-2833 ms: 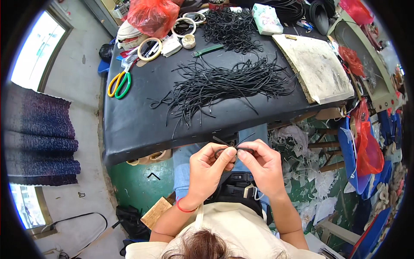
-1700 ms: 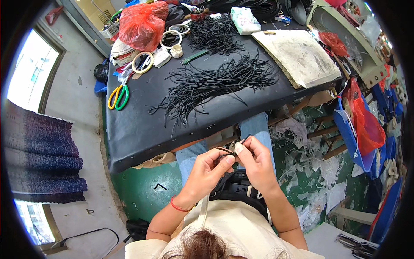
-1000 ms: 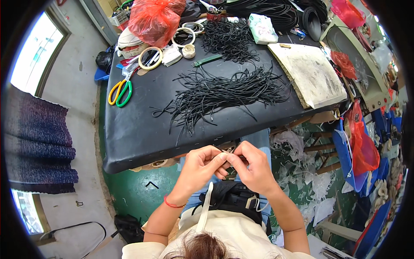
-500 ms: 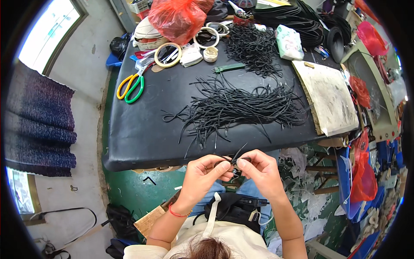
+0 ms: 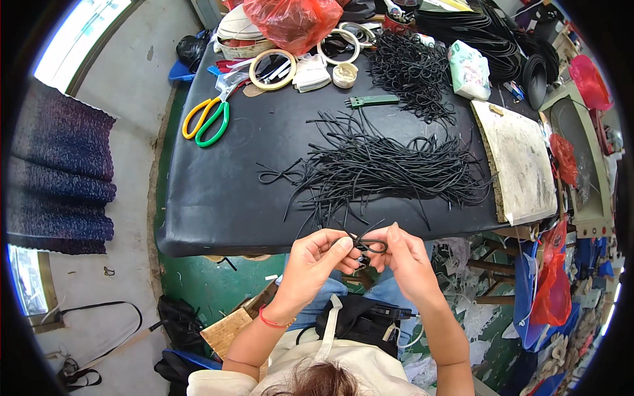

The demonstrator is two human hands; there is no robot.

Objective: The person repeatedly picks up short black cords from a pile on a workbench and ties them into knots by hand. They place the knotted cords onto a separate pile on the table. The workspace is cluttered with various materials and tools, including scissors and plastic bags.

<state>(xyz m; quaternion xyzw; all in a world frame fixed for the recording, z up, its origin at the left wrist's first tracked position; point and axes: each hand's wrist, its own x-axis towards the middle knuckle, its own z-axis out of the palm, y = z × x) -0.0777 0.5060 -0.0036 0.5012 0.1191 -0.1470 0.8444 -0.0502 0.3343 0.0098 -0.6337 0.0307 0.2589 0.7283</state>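
Just off the near table edge, my left hand pinches a thin black cord between thumb and fingers. The cord bends into a small loop on the side of my right hand, whose fingers close around it. Where the strands cross between my fingertips, the detail is too small to make out. Beyond my hands, a loose pile of similar black cords lies on the black-covered table, with a bow-shaped looped piece at its left end.
Yellow-and-green scissors lie at left. Tape rolls, a small round tub and a green-handled tool sit farther back. A tangled cord heap is beside a tissue pack. A worn board lies at right.
The cord now forms a clear loop by my right hand, whose fingers have straightened somewhat. My left hand keeps its pinch. The view has shifted slightly, moving the table things rightward in the picture.
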